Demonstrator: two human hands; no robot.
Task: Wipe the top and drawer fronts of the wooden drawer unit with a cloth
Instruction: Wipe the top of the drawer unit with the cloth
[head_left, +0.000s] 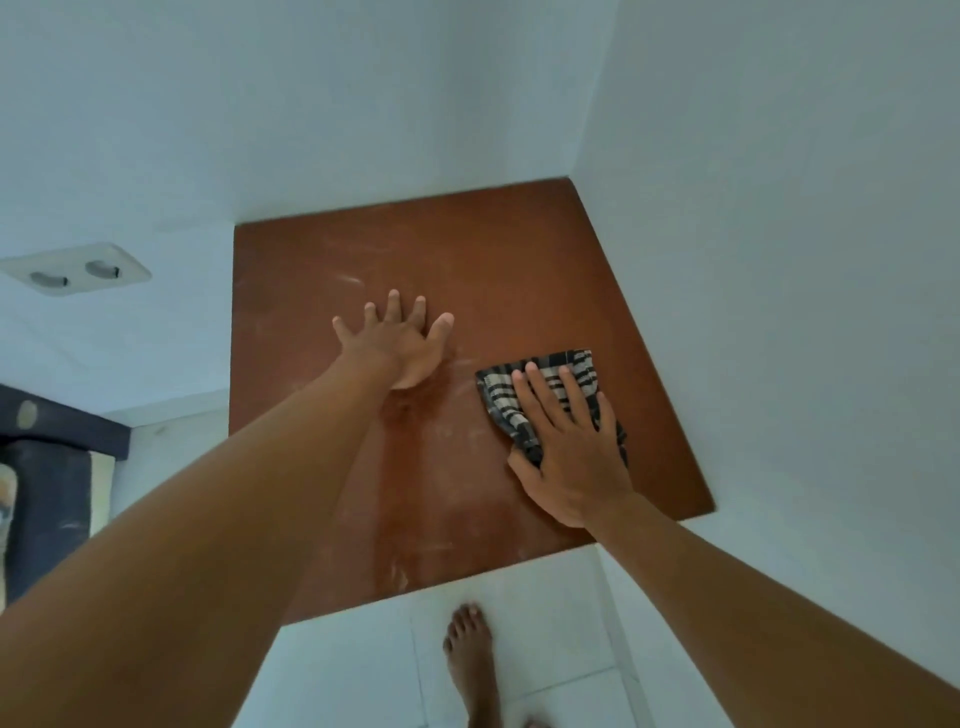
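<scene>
The reddish-brown wooden top of the drawer unit (509, 260) fills the middle of the view, set into a white corner, with pale dusty smears on it. My left hand (402, 343) lies flat on the top near its centre, fingers spread, holding nothing. My right hand (566, 447) presses flat on a black-and-white checked cloth (550, 371) on the right part of the top. The cloth sticks out beyond my fingertips. The drawer fronts are hidden below the top's near edge.
White walls meet behind and right of the unit. A double wall socket (75, 270) sits on the left wall. A dark piece of furniture (47, 467) stands at the left edge. My bare foot (470, 660) is on the white floor tiles (353, 670) in front.
</scene>
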